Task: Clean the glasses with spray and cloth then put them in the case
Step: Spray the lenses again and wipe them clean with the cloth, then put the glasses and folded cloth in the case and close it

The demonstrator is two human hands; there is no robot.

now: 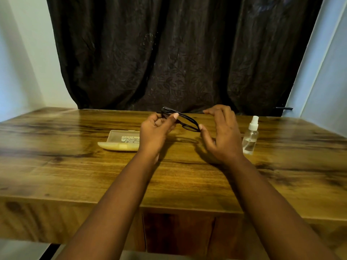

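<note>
Head view: glasses (180, 120) pinched at one end between thumb and fingers of left hand (154, 133), closed on frame, held clear above table (75, 166). Right hand (222, 135) loosely spread, thumb tip touching other end of frame; no firm clasp apparent, steadying only. Arms of frame seemingly folded; lens condition not discernible through blur.

Relative to glasses: case (122, 140) below and left, lying on table, partly hidden behind left hand, lid appearing raised. Spray bottle (250, 136) below and right, upright on table, just beyond right hand, untouched. Cloth not in view anywhere. Dark curtain (178, 53) behind.

Judged stage: early, glasses taken up and positioned, spraying not evidently begun. Next move likely calls for freeing right hand to reach bottle while left keeps sole hold of frame, lenses turned toward nozzle. Cloth to be located before wiping. Risk noted: one-ended pinch lets frame swing once right thumb withdraws.
</note>
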